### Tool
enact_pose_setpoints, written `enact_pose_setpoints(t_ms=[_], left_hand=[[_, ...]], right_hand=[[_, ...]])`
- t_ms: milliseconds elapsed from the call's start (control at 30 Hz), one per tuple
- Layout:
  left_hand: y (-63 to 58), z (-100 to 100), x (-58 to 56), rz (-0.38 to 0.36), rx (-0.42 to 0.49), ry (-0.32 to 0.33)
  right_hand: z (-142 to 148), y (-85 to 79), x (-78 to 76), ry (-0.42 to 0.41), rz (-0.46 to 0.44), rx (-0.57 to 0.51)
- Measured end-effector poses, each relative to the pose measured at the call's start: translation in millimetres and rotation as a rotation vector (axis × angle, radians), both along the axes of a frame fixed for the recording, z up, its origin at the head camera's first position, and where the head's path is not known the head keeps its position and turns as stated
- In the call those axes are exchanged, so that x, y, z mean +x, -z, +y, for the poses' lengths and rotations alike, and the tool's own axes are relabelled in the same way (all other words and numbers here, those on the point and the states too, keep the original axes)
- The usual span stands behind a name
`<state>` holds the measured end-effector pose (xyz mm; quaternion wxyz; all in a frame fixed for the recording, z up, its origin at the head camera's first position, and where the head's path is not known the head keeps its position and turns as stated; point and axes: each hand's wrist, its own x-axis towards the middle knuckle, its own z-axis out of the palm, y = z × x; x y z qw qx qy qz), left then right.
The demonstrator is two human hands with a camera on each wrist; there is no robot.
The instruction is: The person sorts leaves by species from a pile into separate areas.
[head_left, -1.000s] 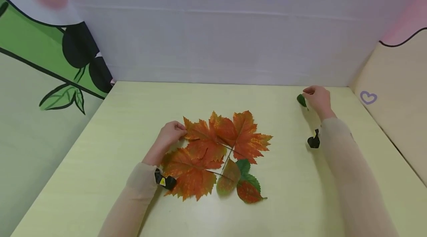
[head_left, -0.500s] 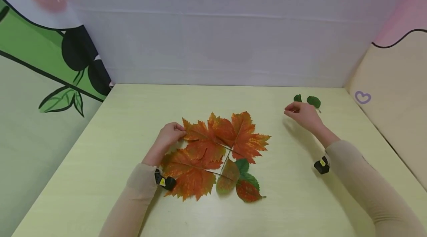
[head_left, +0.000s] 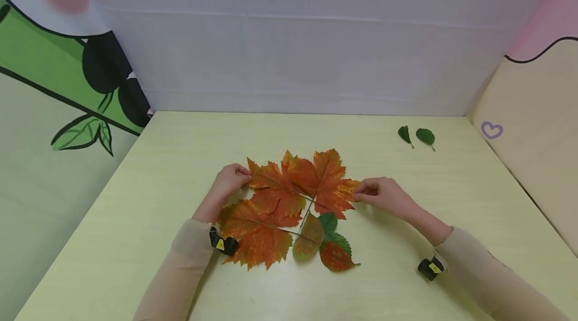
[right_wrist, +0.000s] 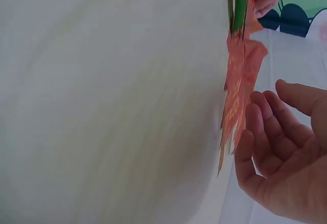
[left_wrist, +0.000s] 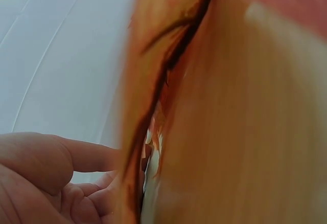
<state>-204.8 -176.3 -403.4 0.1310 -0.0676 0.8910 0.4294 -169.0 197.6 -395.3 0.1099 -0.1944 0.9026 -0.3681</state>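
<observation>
Three orange, maple-like leaves lie overlapping on the table: an upper-left leaf (head_left: 275, 188), an upper-right leaf (head_left: 327, 180) and a lower-left leaf (head_left: 259, 235). My left hand (head_left: 227, 182) pinches the left edge of the upper-left leaf; in the left wrist view its fingertips are hidden behind a blurred orange leaf (left_wrist: 225, 111). At the right tip of the upper-right leaf is my right hand (head_left: 384, 194), its thumb and fingers apart in the right wrist view. Below the orange leaves lie a yellow-green leaf (head_left: 309, 241), a red-and-green leaf (head_left: 336, 258) and small green leaves (head_left: 337, 241).
Two small green leaves, one narrow (head_left: 404, 133) and one rounder (head_left: 425, 136), lie at the back right of the pale table (head_left: 180, 145). A white cloth backdrop (head_left: 289, 60) rises behind the table, with printed panels at both sides.
My right hand has let go of a small green leaf at the back right, then moved left and toward me to the upper-right orange leaf. My left hand has stayed in place.
</observation>
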Motion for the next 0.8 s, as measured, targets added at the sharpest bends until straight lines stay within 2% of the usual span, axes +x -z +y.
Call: enact_pose_setpoints(t_ms=[233,367,600,800], left_hand=[[-1.0,1.1,0.6,-0.003,0.0,0.0],[-1.9,1.2,0.9,-0.009,0.001,-0.008],[-2.0,0.9,0.4,-0.013,0.005,-0.004],[-1.6,0.6,0.7,-0.011,0.005,-0.005]], right_hand=[[-16.2,1.5,25.6,-0.217,-0.156,-0.018],[-22.5,1.3,36.0,-0.296,-0.218,0.002],[-26.6,0.7,47.4,-0.37,-0.199,0.065],[-27.6,-1.4,50.4,-0.379,-0.205,0.086]])
